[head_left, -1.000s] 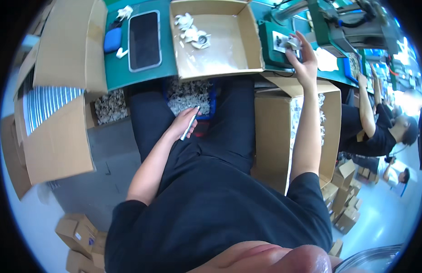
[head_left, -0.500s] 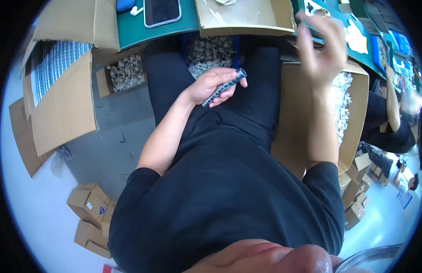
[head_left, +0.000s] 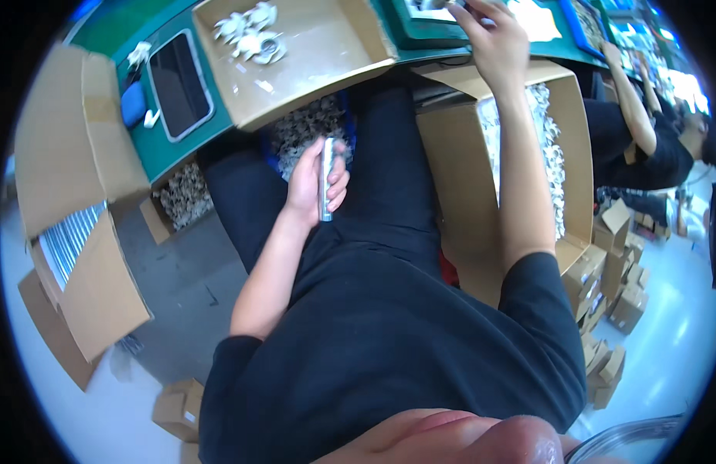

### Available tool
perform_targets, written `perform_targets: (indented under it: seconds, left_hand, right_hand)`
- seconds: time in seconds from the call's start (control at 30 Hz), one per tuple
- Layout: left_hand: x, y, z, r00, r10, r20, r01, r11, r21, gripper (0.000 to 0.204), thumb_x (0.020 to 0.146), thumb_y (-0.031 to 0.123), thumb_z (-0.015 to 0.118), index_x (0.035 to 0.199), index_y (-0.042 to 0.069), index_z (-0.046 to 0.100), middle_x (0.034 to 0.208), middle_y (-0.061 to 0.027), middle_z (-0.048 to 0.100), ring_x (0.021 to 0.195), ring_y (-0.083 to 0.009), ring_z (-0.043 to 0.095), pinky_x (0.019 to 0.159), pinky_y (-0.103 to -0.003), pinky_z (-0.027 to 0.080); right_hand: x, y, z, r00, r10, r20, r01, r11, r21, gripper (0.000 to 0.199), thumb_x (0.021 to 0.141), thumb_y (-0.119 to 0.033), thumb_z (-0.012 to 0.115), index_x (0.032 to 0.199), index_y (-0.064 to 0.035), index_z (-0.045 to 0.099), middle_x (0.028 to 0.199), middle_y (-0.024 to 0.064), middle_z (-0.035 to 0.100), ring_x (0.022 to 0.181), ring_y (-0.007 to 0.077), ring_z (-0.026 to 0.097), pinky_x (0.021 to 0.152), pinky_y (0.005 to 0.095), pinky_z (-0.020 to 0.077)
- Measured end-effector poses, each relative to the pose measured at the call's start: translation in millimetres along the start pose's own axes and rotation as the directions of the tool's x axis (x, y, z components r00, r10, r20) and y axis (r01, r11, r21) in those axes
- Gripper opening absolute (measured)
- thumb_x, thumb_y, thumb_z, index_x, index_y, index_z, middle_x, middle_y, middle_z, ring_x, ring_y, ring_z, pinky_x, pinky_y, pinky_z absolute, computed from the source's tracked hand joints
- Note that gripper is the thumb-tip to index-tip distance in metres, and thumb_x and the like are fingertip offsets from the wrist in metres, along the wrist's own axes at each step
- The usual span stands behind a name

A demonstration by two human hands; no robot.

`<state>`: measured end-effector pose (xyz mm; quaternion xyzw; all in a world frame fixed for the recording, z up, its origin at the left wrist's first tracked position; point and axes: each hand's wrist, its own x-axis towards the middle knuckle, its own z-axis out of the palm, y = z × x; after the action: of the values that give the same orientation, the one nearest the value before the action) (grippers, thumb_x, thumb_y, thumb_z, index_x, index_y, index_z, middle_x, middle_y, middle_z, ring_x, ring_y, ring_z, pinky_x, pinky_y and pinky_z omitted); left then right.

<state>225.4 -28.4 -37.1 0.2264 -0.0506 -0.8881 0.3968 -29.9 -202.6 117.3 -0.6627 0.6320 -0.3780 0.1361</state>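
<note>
Silver tube: one slim metallic cylinder, lengthways in the left hand, fingers wrapped round its middle and both ends showing clear of the grip. It sits over the lap, on the near side of the green workbench.

Right hand: raised to the green tray at the far edge of the bench, fingers curled on something small at the tray rim; whether they grip it or only touch it cannot be told (the frame cuts it off).

Around the left grip: just beyond the fingertips, a bin of small white parts under the bench; further out, an open cardboard box on the bench with a few white pieces in one corner; outward to the left, a dark tablet-like slab on the bench top.

Beside the right forearm: a tall open carton with white parts stacked along its far wall.

Progress, as a judgement: one tube is in hand and not yet set down; the bench box holds only a handful of pieces while bin and carton remain well stocked, so most of the work seems left.

Change from half a second earlier: the tube was then angled across the fingers, now gripped along the palm; the right hand, then a blur in mid-swing, now rests at the tray.
</note>
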Motion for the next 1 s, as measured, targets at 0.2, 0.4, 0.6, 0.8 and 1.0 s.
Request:
perform_targets:
  seconds: [0.2,0.4,0.6,0.8,1.0]
  left_hand:
    - [-22,-60,-82,0.915,-0.167,-0.368,0.118,0.981,-0.152,0.035,0.109,0.046,0.042,0.112,0.014,0.057,0.068,0.0006,0.045,0.052,-0.0125,0.045,0.041,-0.028,0.037]
    - [-4,-62,-84,0.891,-0.191,-0.412,0.219,0.976,0.021,0.036,0.11,0.047,0.041,0.111,0.015,0.057,0.072,0.0011,0.048,0.054,-0.0124,0.046,0.041,-0.029,0.037]
    - [9,-70,-95,0.867,-0.26,-0.426,0.309,0.95,0.048,0.037,0.109,0.049,0.041,0.112,0.015,0.056,0.074,0.001,0.049,0.054,-0.0125,0.047,0.041,-0.029,0.038]
    - [8,-67,-88,0.869,-0.187,-0.457,0.254,0.963,0.088,0.037,0.11,0.047,0.042,0.115,0.013,0.056,0.074,0.0003,0.05,0.055,-0.0123,0.048,0.042,-0.028,0.039]
    - [15,-64,-93,0.855,-0.225,-0.468,0.31,0.944,0.113,0.038,0.109,0.048,0.044,0.117,0.013,0.055,0.073,0.0003,0.049,0.054,-0.0123,0.048,0.042,-0.028,0.039]
  right_hand:
    - [44,31,19,0.964,-0.262,0.042,0.266,0.954,-0.138,0.033,0.085,-0.029,0.079,0.096,0.002,0.075,0.1,0.0206,0.071,0.088,0.0359,0.071,0.08,0.0418,0.0559]
    - [50,19,3,0.982,-0.127,0.141,0.134,0.99,-0.047,0.031,0.085,-0.027,0.078,0.096,0.0019,0.075,0.092,0.0214,0.072,0.086,0.0379,0.07,0.077,0.0422,0.0566]
    - [28,-23,-58,0.947,0.02,0.321,0.062,0.968,-0.243,0.027,0.087,-0.021,0.079,0.104,-0.0001,0.077,0.086,0.0187,0.073,0.077,0.0245,0.07,0.072,0.0354,0.0553]
    - [-101,161,-68,0.968,0.246,-0.056,-0.251,0.959,-0.13,0.021,0.094,-0.02,0.071,0.1,-0.0008,0.075,0.087,0.0114,0.073,0.078,0.0131,0.068,0.073,0.0291,0.0546]
    - [-152,153,-35,0.791,0.554,0.26,-0.504,0.83,-0.238,0.043,0.087,-0.043,0.074,0.102,-0.0028,0.075,0.093,0.0144,0.075,0.087,0.0251,0.072,0.08,0.0348,0.0552]
